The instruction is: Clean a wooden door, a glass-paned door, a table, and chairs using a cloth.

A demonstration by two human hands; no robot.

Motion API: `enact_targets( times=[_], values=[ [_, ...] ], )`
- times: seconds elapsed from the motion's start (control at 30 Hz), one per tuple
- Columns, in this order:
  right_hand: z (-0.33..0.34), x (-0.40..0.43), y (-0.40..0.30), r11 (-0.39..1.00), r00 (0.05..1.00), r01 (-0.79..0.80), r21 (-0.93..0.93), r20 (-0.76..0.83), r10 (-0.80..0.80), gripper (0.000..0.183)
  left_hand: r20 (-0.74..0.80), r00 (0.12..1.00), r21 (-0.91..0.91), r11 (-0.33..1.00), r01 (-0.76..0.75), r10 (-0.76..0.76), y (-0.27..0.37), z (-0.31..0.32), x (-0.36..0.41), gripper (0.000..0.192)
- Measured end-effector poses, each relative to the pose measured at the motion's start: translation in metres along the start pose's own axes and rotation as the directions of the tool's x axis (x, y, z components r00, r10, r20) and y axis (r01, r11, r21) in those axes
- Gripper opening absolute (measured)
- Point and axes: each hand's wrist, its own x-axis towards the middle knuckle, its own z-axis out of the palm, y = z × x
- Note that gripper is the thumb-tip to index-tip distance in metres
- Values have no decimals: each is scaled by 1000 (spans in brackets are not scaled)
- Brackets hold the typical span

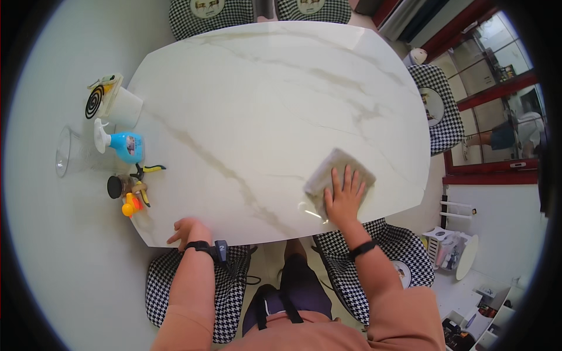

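Note:
My right hand point(344, 199) lies flat, fingers spread, on a folded grey cloth point(320, 177) near the front right of the marble-patterned table point(246, 101). The cloth rests on the tabletop, and part of it is hidden under the palm. At the table's front left edge is my left hand point(189, 231), bent at the wrist with some fingers apart and nothing visible in it. Its palm is turned out of sight. Closest to that hand among the items on the left are an orange-and-yellow toy-like object point(131, 205) and yellow-and-black spring clamps point(142, 193).
Along the table's left side stand a white container point(125, 107), a blue spray bottle point(127, 147), a clear plastic vessel point(77, 153) and a dark-lidded jar point(116, 186). Houndstooth-covered chairs point(197, 285) surround the table. Another person point(505, 136) shows at the red-framed glass door point(491, 173).

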Motion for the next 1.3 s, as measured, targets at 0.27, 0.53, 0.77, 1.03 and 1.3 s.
enact_targets(
  times=[0.27, 0.53, 0.77, 1.03, 1.3],
  values=[
    [3, 11, 9, 992, 994, -108, -57, -3, 108, 63, 36, 997, -27, 998, 64, -63, 3, 2, 8, 57],
    [47, 207, 55, 982, 988, -145, -124, -68, 138, 61, 18, 985, -31, 985, 171, -171, 4, 14, 16, 57],
    [73, 393, 61, 967, 976, -218, -133, -4, 219, 60, -44, 977, -52, 977, 205, -207, -1, 6, 13, 57],
    [87, 531, 102, 973, 978, -209, -98, -23, 208, 61, -65, 980, -78, 980, 182, -187, 2, 8, 6, 56],
    [83, 539, 123, 976, 983, -183, -116, 8, 185, 60, -64, 986, -130, 981, 143, -152, -6, 12, 17, 55]
  ],
)
